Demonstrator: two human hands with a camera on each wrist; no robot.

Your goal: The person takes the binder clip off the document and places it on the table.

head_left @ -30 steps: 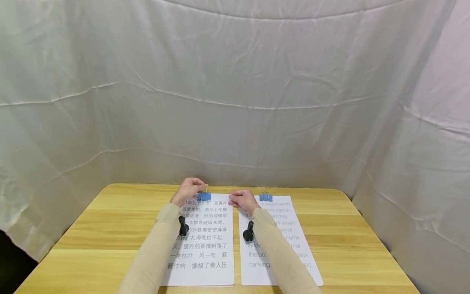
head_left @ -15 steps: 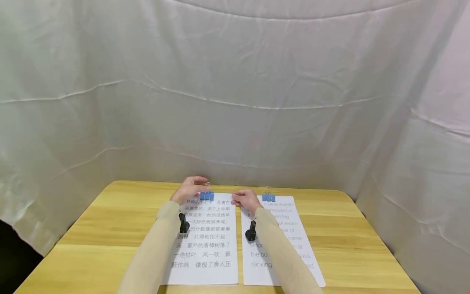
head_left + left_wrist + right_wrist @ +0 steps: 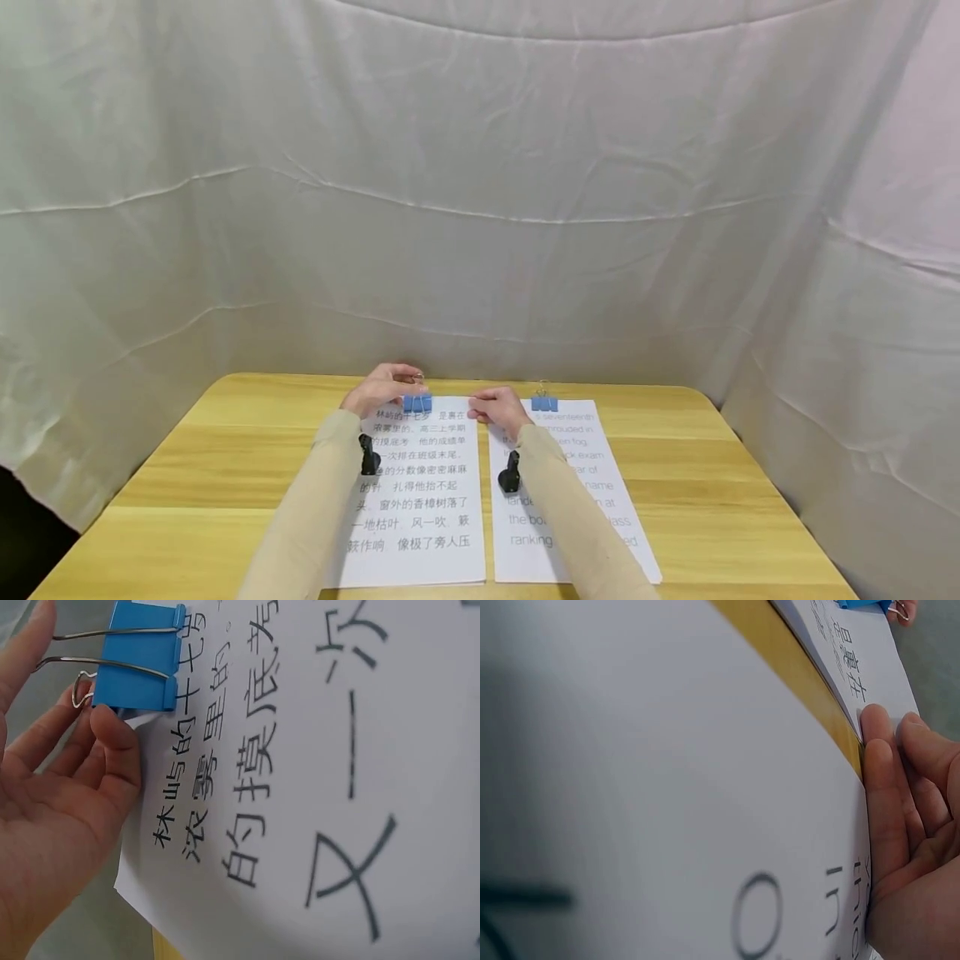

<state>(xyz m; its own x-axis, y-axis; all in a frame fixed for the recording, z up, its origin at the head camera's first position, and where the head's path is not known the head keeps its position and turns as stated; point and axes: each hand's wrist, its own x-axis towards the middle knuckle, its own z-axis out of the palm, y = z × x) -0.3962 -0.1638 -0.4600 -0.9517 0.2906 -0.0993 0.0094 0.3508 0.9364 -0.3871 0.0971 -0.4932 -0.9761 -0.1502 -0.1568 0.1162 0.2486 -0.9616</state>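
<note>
On the wooden table lies a stack of white sheets [image 3: 420, 542] with large printed Chinese characters. A blue binder clip [image 3: 139, 656] sits on its top edge. My left hand [image 3: 381, 390] is at the clip, holding it between the digits. In the left wrist view, one digit touches a wire handle and a bent fingertip presses the clip's lower corner; the clip's far side is hidden. My right hand [image 3: 915, 802] pinches the top right corner of the same stack, thumb against fingers. Its wrist is above a second stack [image 3: 600, 533] printed in English.
Another blue binder clip [image 3: 544, 404] sits on the top edge of the English stack. A narrow strip of table [image 3: 795, 675] separates the two stacks. A pale cloth curtain [image 3: 480, 250] hangs behind the table and along both sides.
My left fingers have shifted over the wire handles and now cover more of them. My right hand keeps its pinch on the corner. The whole view swayed slightly.
</note>
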